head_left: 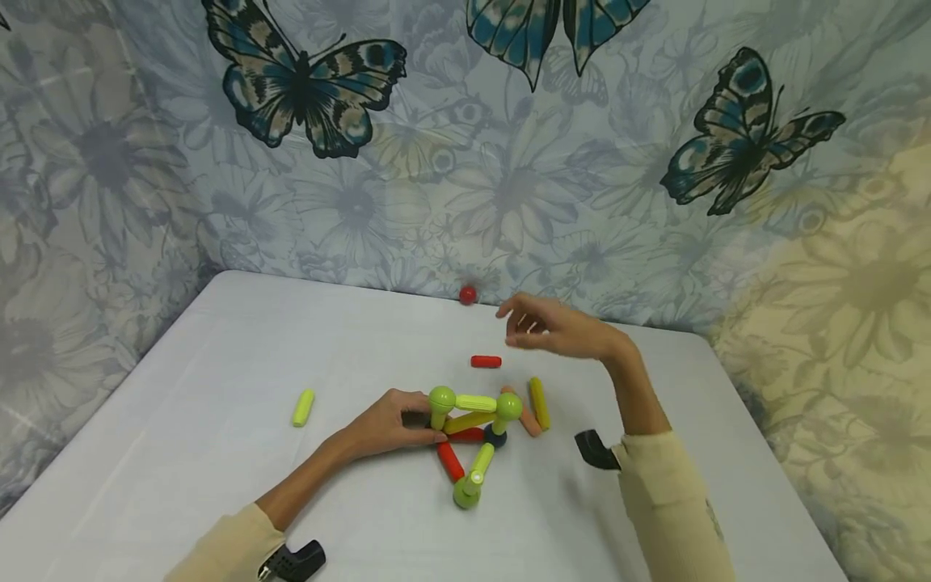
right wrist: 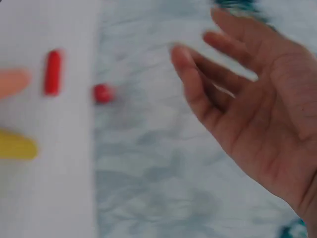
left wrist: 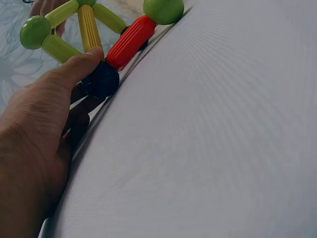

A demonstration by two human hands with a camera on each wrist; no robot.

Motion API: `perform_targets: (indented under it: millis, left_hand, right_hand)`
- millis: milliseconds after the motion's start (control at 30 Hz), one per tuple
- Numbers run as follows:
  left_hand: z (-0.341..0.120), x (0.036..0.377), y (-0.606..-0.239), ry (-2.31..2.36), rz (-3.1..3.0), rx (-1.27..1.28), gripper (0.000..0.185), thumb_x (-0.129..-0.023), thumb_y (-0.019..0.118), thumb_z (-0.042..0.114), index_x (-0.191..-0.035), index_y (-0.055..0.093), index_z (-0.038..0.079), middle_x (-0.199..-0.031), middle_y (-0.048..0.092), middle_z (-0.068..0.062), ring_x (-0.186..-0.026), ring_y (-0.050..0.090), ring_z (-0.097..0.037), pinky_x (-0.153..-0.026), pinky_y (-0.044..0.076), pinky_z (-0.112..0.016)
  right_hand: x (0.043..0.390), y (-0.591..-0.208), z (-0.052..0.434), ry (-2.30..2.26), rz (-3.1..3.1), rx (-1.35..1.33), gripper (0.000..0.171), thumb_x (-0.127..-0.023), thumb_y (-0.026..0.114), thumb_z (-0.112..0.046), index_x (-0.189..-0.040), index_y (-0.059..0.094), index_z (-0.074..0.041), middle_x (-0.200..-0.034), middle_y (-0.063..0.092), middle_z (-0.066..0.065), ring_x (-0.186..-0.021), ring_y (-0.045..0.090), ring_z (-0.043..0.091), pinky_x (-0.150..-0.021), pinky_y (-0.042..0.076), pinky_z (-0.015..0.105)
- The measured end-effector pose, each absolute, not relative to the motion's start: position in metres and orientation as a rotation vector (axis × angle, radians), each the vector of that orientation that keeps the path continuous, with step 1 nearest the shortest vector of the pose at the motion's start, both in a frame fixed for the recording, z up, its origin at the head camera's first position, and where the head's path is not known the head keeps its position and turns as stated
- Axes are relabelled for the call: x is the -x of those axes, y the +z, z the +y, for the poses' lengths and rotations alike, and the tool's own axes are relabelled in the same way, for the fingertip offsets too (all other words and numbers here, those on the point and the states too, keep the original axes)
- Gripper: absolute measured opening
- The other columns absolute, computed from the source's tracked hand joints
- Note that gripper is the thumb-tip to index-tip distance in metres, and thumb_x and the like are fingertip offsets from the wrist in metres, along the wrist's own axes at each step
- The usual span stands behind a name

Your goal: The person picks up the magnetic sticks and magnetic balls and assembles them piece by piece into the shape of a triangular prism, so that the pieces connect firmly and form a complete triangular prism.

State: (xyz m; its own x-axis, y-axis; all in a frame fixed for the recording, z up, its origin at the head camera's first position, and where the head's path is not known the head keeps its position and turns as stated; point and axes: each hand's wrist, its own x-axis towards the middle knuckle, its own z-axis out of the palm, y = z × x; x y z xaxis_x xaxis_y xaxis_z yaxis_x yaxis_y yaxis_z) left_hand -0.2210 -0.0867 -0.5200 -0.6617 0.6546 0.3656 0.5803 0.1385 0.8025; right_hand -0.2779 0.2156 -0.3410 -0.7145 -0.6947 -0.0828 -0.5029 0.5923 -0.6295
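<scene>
A frame of magnetic-looking rods and balls stands on the table, with green balls [head_left: 508, 406], a dark blue ball [head_left: 495, 436] and red, yellow and green rods [head_left: 476, 402]. At its left corner my left hand [head_left: 389, 422] grips another dark blue ball [left wrist: 103, 80], thumb on top by the yellow rod [left wrist: 89, 26]. A red rod [left wrist: 131, 42] runs from that ball to a green one. My right hand [head_left: 556, 325] hovers above the far part of the table, fingers loosely bent and holding nothing. Nearest to it are a red ball [head_left: 468, 295] and a loose red rod [head_left: 486, 361].
Right of the frame lie a yellow rod [head_left: 540, 402] and an orange rod [head_left: 531, 416], partly hidden behind it. A lime-green rod [head_left: 303, 407] lies to the left. The white table [head_left: 291, 339] meets a butterfly-patterned cloth backdrop [head_left: 509, 186] at its far edge, where the red ball sits.
</scene>
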Motion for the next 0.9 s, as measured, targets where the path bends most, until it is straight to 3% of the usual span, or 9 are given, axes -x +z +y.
perform_targets:
  millis: [200,400,567,667,767,833,900]
  left_hand:
    - [-0.09,0.222,-0.52,1.59,2.322,-1.279,0.021,-0.093,0.081,0.022,-0.113,0.078,0.017,-0.102,0.078,0.003,-0.091,0.065,-0.005,-0.089,0.055,-0.023]
    - [-0.092,0.222,-0.52,1.6,2.327,-1.276,0.018,-0.092,0.082,0.022,-0.109,0.078,0.018,-0.098,0.076,0.004,-0.089,0.064,-0.006,-0.087,0.055,-0.023]
    - [-0.091,0.221,-0.521,1.578,2.326,-1.3,0.018,-0.092,0.081,0.023,-0.11,0.078,0.018,-0.1,0.077,0.004,-0.091,0.065,-0.007,-0.089,0.056,-0.023]
    - [-0.092,0.22,-0.521,1.588,2.342,-1.294,0.02,-0.092,0.082,0.021,-0.111,0.078,0.018,-0.101,0.078,0.005,-0.091,0.066,-0.007,-0.089,0.056,-0.023]
    - [-0.094,0.221,-0.521,1.59,2.344,-1.283,0.021,-0.092,0.081,0.021,-0.113,0.078,0.018,-0.102,0.078,0.005,-0.092,0.066,-0.006,-0.089,0.056,-0.023]
    - [-0.093,0.221,-0.521,1.586,2.339,-1.277,0.021,-0.093,0.081,0.023,-0.113,0.078,0.019,-0.102,0.078,0.005,-0.092,0.065,-0.006,-0.089,0.056,-0.023]
    - [-0.092,0.222,-0.522,1.584,2.335,-1.274,0.021,-0.093,0.081,0.024,-0.114,0.078,0.019,-0.103,0.078,0.005,-0.092,0.065,-0.005,-0.089,0.056,-0.024]
  right_hand:
    - [0.357,-0.392,0.186,-0.616,2.654,0.828,0.043,-0.102,0.063,-0.008,-0.142,0.051,0.004,-0.144,0.056,0.026,-0.131,0.059,0.042,-0.111,0.05,0.052]
    - [0.383,-0.422,0.165,-0.328,2.785,0.995,0.06,-0.097,0.063,0.003,-0.153,0.043,0.004,-0.162,0.037,0.026,-0.152,0.033,0.045,-0.125,0.031,0.058]
    - [0.379,-0.435,0.169,-0.232,2.901,0.844,0.058,-0.095,0.069,-0.005,-0.149,0.049,-0.01,-0.141,0.043,0.025,-0.129,0.041,0.043,-0.106,0.045,0.057]
    - [0.375,-0.439,0.172,-0.276,2.911,0.753,0.058,-0.094,0.071,-0.007,-0.148,0.051,-0.016,-0.143,0.041,0.025,-0.129,0.042,0.045,-0.1,0.048,0.061]
    - [0.372,-0.44,0.176,-0.315,2.887,0.699,0.042,-0.095,0.071,-0.008,-0.135,0.058,-0.011,-0.139,0.044,0.023,-0.126,0.046,0.044,-0.099,0.05,0.061]
    - [0.372,-0.44,0.179,-0.342,2.899,0.661,0.031,-0.095,0.072,-0.01,-0.121,0.058,-0.005,-0.128,0.047,0.022,-0.116,0.048,0.04,-0.094,0.05,0.054]
    - [0.374,-0.441,0.182,-0.361,2.924,0.628,0.03,-0.095,0.072,-0.013,-0.117,0.053,-0.004,-0.123,0.048,0.021,-0.111,0.048,0.038,-0.09,0.049,0.051]
